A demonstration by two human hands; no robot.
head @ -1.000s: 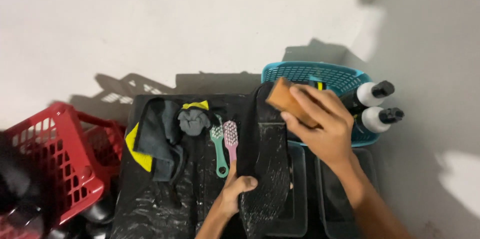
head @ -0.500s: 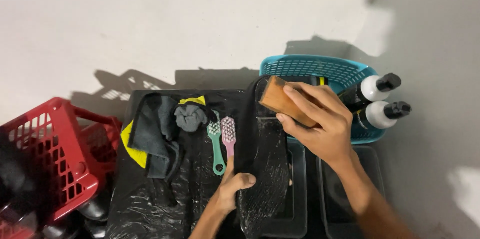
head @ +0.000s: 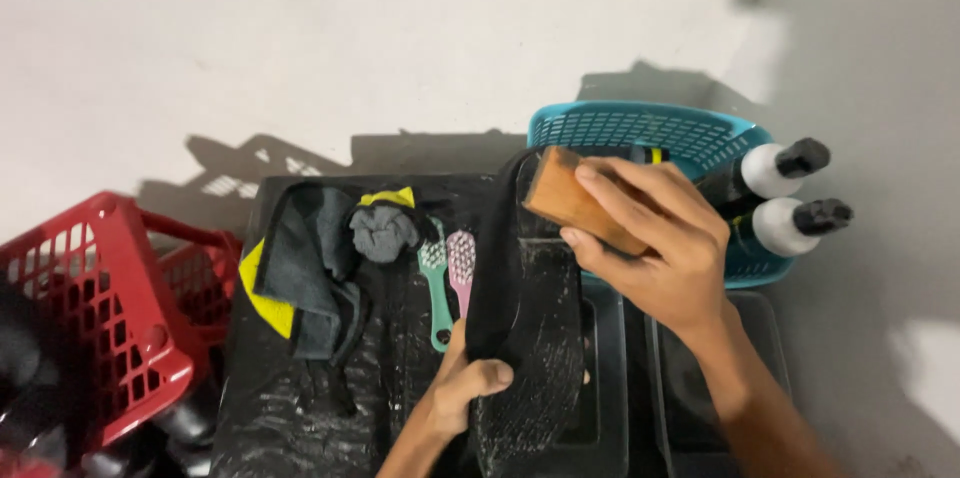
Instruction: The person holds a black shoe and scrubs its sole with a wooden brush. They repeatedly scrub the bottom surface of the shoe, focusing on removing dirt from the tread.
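Head view showed, at far left, a red basket (head: 110,318) on the floor holding dark things too shadowed to tell apart. Next to it lay a black plastic sheet (head: 300,408) with a grey cloth (head: 310,278) over a yellow one (head: 262,288), a small grey wad (head: 383,231), and a green brush (head: 437,288) just beside a pink brush (head: 462,263), all near the work, probably for easy reach. The left hand (head: 465,388) was curled around the near edge of a black shoe (head: 530,338) lying sole up, seemingly to steady it. The right hand (head: 665,258) pinched a brown block (head: 565,198) between thumb and fingers, pressing it on the far end of the sole. Behind stood a teal basket (head: 640,128) holding two dark bottles with white shoulders (head: 790,198), black caps pointing right.
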